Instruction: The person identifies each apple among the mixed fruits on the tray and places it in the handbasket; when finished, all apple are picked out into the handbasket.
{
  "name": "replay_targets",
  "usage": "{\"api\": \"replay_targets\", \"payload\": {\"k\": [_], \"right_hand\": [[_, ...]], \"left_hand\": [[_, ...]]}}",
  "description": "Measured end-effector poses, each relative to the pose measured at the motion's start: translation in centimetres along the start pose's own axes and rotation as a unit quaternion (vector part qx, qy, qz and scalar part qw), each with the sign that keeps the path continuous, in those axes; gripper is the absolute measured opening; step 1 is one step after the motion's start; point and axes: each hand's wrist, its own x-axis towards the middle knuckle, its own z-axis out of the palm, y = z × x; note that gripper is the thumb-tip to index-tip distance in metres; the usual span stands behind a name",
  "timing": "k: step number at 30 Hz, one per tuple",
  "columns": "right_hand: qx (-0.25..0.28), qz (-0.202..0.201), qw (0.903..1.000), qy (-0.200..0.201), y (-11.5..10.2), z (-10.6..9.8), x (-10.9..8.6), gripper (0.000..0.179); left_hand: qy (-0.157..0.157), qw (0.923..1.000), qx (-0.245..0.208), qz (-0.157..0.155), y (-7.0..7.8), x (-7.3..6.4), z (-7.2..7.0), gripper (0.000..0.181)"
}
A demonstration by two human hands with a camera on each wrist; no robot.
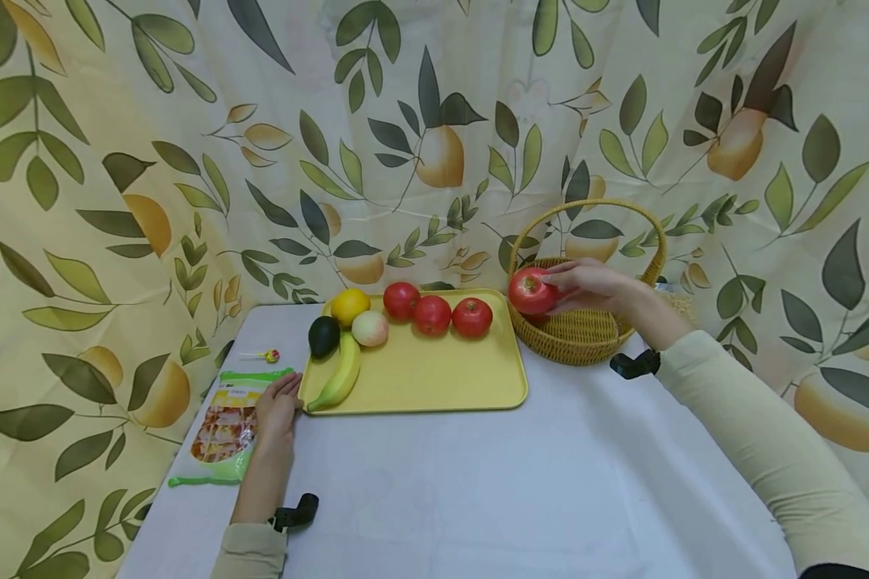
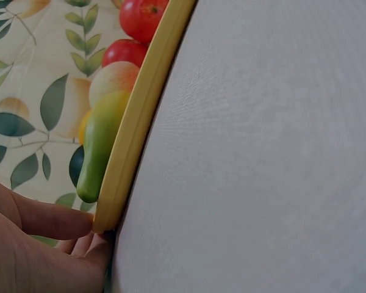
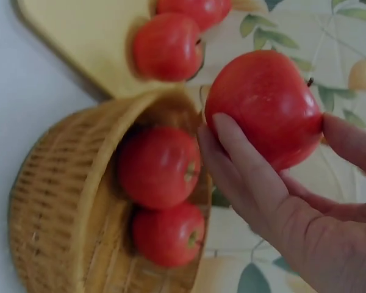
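Red and rounded, one apple (image 3: pixel 265 110) fills the grip of the right hand (image 1: pixel 590 287), between thumb and fingers, just off the right end of the yellow tray (image 1: pixel 442 378). The left hand (image 1: pixel 278 402) pinches the tray's near left corner, thumb and fingers about its rim. Just beside the tray's right end stands a wicker basket (image 1: pixel 575 354) with a tall handle, two more apples (image 3: pixel 160 168) lying in it. On the tray, three red apples (image 1: pixel 432 315) lie along the far side. Toward its left end are a peach (image 1: pixel 370 329), a lemon (image 1: pixel 351 306), a dark avocado (image 1: pixel 324 337) and a banana (image 1: pixel 342 374). Left of the tray, a printed packet (image 1: pixel 224 426) and a small lollipop (image 1: pixel 271 355) rest on the white worktop (image 1: pixel 478 490). Behind the tray hangs a leaf-patterned curtain (image 1: pixel 438 153).
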Motion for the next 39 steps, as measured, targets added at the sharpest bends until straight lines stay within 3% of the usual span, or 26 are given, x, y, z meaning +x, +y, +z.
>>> {"api": "replay_targets", "payload": {"k": [9, 19, 28, 39], "right_hand": [[-0.006, 0.029, 0.999, -0.033, 0.4, -2.7, -0.5, 0.066], [-0.027, 0.063, 0.9936, -0.09, 0.7, -5.4, 0.7, 0.071], [-0.035, 0.095, 0.9904, -0.094, 2.4, -6.2, 2.1, 0.072], [-0.034, 0.099, 0.9902, -0.092, 3.4, -5.8, 3.4, 0.056]], "left_hand": [[-0.02, 0.9993, -0.01, 0.031, -0.2, 0.0, -0.2, 0.075], [-0.008, 0.9997, -0.006, 0.023, -0.2, -0.1, -0.2, 0.074], [-0.017, 0.9996, -0.004, 0.02, 0.0, 0.0, -0.2, 0.075], [-0.013, 0.9998, -0.004, 0.012, -0.1, 0.1, -0.1, 0.076]]}}
